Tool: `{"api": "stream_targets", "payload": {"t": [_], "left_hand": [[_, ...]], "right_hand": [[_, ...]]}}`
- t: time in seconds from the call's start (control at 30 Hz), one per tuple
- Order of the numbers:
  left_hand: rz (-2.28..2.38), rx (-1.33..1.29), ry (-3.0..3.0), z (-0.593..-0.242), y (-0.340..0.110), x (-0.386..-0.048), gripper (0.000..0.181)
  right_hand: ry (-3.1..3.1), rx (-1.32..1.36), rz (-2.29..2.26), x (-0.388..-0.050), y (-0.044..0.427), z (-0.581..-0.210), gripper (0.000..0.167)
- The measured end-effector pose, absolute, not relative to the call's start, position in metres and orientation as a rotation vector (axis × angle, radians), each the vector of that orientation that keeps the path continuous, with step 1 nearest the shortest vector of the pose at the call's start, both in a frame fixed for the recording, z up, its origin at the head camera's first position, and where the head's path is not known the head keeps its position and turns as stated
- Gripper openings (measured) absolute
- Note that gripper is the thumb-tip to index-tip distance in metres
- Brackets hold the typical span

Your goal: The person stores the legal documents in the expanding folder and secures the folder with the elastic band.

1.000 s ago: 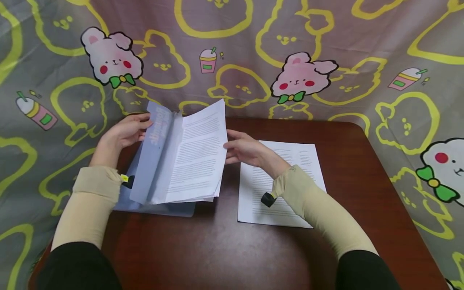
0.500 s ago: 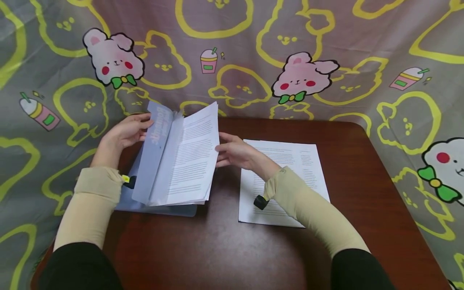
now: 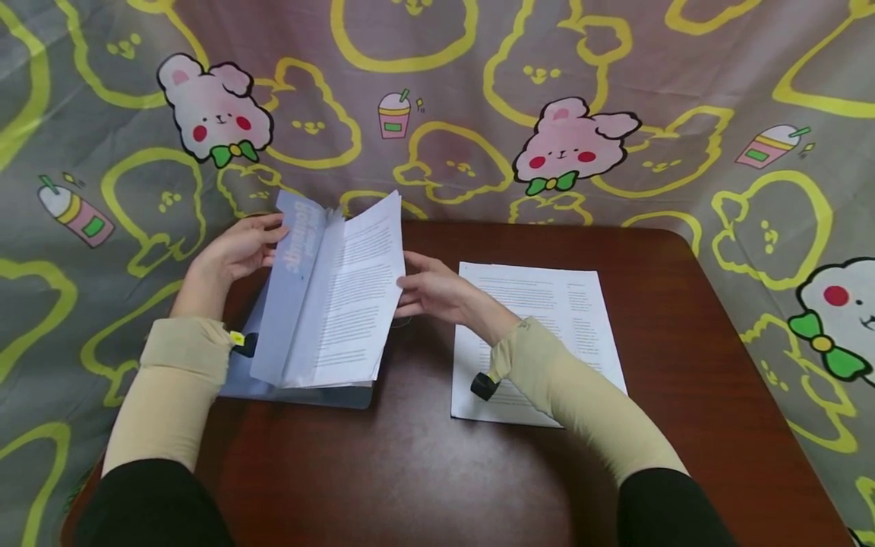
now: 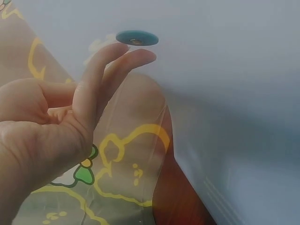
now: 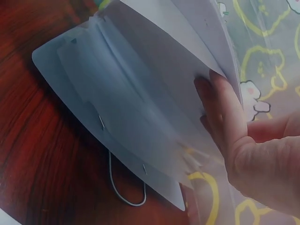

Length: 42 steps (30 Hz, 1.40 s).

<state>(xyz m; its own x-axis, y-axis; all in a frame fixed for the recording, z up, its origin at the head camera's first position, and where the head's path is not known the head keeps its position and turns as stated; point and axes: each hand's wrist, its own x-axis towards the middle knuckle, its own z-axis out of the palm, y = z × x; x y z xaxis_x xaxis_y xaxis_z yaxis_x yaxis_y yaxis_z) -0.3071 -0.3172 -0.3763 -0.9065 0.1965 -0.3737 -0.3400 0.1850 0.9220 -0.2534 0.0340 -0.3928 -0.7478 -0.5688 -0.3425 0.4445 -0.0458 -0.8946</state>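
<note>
A translucent blue document folder [image 3: 280, 319] stands partly raised at the table's left. Its printed flap is pinched at the outer edge by my left hand [image 3: 235, 247]. Just above those fingertips, in the left wrist view, a teal round button [image 4: 137, 37] sits on the folder. White printed sheets [image 3: 358, 304] stand tilted in the folder's opening. My right hand [image 3: 437, 289] grips their right edge, thumb in front and other fingers behind. Seen from the right wrist, an elastic cord loop [image 5: 112, 180] hangs from the folder's lower panel.
More printed sheets [image 3: 581, 304] lie flat on the brown wooden table [image 3: 410, 471], partly under my right forearm. A cartoon-patterned cloth [image 3: 465, 76] rises behind the table and along both sides.
My right hand has moved left, carrying the right edge of the sheets closer to the folder. The left hand and flap have stayed nearly still.
</note>
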Motion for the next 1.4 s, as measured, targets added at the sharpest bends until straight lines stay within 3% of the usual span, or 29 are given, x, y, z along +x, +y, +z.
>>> {"api": "stream_targets", "payload": {"t": [1.4], "left_hand": [[1.884, -0.169, 1.969, -0.374, -0.315, -0.301, 0.074]], "right_hand": [[1.458, -0.085, -1.862, -0.250, -0.008, -0.402, 0.072]]}}
